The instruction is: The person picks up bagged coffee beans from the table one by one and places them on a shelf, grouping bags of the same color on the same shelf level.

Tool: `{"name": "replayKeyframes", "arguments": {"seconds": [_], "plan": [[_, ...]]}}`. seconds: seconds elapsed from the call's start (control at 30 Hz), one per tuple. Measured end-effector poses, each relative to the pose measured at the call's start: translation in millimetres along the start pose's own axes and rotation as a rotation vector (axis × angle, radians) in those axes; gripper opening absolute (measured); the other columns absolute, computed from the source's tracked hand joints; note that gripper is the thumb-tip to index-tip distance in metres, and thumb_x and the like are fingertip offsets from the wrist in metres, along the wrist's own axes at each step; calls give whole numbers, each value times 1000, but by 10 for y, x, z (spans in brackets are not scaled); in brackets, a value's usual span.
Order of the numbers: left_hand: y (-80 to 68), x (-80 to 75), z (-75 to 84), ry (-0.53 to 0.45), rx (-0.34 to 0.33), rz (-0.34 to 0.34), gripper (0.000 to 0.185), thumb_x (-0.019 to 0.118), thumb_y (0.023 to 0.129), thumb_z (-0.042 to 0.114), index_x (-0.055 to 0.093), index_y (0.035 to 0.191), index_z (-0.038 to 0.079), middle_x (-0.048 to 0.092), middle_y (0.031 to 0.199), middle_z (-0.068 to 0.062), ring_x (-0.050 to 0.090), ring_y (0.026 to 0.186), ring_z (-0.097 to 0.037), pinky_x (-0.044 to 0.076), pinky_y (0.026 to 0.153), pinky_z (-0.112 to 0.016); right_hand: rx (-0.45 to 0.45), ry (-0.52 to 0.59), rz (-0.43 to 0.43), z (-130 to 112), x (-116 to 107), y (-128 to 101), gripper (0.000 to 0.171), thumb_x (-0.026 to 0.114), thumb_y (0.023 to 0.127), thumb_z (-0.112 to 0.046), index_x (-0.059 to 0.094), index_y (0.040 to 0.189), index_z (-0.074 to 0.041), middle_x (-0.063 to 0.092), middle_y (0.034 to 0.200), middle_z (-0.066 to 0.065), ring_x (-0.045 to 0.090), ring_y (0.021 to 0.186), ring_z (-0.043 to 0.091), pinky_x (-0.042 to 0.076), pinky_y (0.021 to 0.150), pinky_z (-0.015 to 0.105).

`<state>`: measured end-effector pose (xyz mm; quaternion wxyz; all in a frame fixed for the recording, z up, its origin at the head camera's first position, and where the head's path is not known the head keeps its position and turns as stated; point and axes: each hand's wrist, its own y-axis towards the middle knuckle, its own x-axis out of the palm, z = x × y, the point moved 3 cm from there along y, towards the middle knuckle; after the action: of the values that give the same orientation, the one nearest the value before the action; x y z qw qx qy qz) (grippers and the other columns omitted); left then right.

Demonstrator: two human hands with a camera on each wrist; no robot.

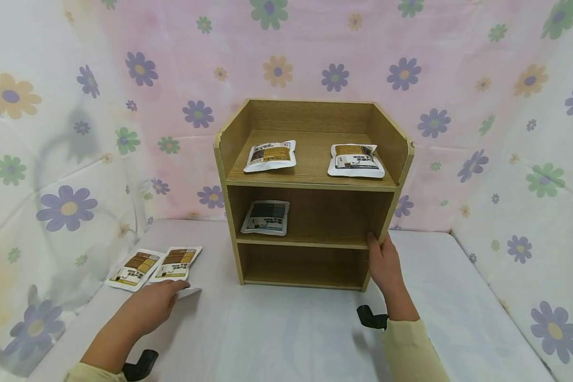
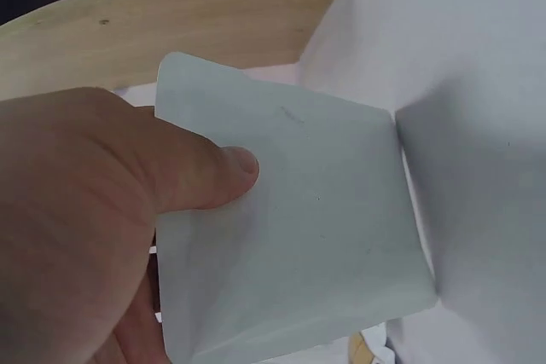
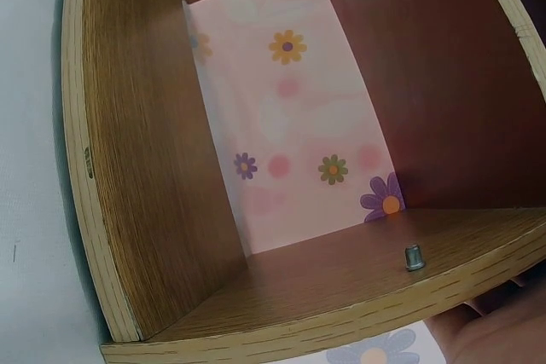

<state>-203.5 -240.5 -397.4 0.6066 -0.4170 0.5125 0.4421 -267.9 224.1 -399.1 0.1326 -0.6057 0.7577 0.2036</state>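
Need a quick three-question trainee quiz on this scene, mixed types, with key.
1. What does the left hand hold?
2. True or false: the right hand holds a pouch.
3. On which level of the shelf unit does the dark-labelled pouch lie: A top, B middle, C bottom?

Key:
1. A white pouch, pinched, its plain side showing in the left wrist view.
2. False; it grips the shelf unit's side.
3. B.
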Motion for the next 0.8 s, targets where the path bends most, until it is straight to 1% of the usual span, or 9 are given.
{"name": "replayKeyframes", "arguments": {"seconds": [0.13, 0.33, 0.63, 0.8], "plan": [[-4, -23, 30, 5, 11, 4, 28, 59, 91, 3, 64, 118, 9, 70, 111, -11, 68, 99, -34, 54, 83, -52, -4, 2, 0, 12, 1, 9, 64, 23, 102, -52, 16, 156, -18, 37, 152, 19, 46, 131, 45, 43, 99, 64], [-22, -87, 102, 7, 49, 39, 27, 59, 91, 3, 65, 116, 9, 71, 109, -9, 69, 98, -30, 55, 82, -49, -7, 8, 1, -1, 2, 0, 63, 24, 102, -52, 15, 156, -19, 36, 153, 19, 45, 132, 45, 43, 99, 65], [-44, -155, 193, 10, 49, 42, 26, 60, 90, 4, 65, 115, 11, 72, 106, -9, 69, 89, -26, 56, 77, -47, -4, 11, 1, 7, -2, 5, 63, 24, 102, -52, 16, 156, -20, 37, 152, 18, 46, 131, 45, 41, 101, 65], [-60, -192, 248, 24, 73, 88, 25, 61, 90, 5, 65, 114, 13, 72, 103, -8, 69, 86, -26, 56, 76, -46, -6, 15, 2, 13, 0, 12, 64, 24, 102, -53, 17, 155, -19, 39, 151, 19, 47, 130, 45, 43, 100, 65]]}}
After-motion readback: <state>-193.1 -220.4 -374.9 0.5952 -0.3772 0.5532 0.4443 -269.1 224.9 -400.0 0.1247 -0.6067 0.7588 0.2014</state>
